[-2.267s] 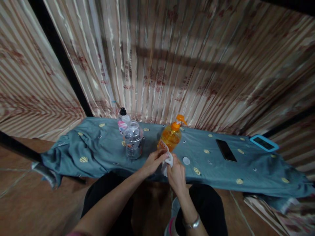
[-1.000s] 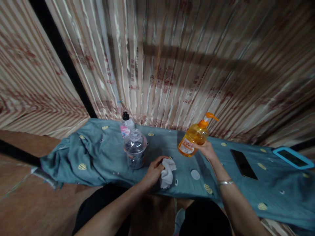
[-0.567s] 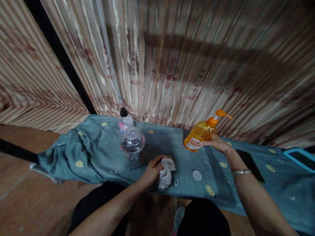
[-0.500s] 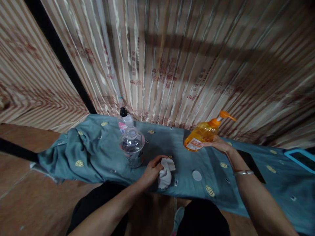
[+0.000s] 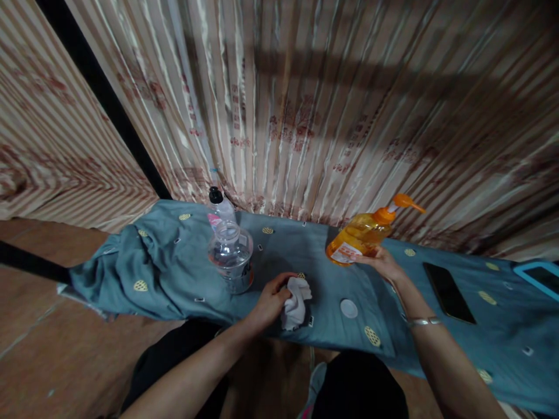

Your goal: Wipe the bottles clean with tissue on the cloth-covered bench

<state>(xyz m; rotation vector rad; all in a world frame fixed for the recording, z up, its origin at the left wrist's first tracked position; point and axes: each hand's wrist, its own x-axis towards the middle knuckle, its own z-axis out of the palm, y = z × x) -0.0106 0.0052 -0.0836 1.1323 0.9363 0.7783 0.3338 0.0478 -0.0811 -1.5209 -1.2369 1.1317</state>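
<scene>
**Pump bottle tilted in our right hand, cloth bunched under our left**

Pump bottle (image 5: pixel 360 235) is what we are handling, and we hold it out to the right of centre, well apart from the rest of our work. Starting nearest to us: our left hand (image 5: pixel 271 298) rests on the table (image 5: pixel 183 273) at its front edge, fingers curled shut around a crumpled white cloth (image 5: pixel 296 301) that lies touching the blue covering. Just right of the cloth sits a small white cap (image 5: pixel 349 308), loose on the fabric and touched by neither hand.

Farther out, our right hand (image 5: pixel 383 263) is closed on the lower side of the orange bottle, with a bracelet (image 5: pixel 421 320) on that wrist. The bottle is not upright: its long axis slants, base down and to the left near the table, pump head up and to the right toward the curtain (image 5: pixel 305 105). We cannot tell whether the base touches the table. Our right hand is the only one near it; our left is well apart.

Left of our hands stands a clear bottle (image 5: pixel 230 256), with a smaller black-capped bottle (image 5: pixel 217 205) just behind it. A dark phone (image 5: pixel 448 285) lies flat to the right.
</scene>
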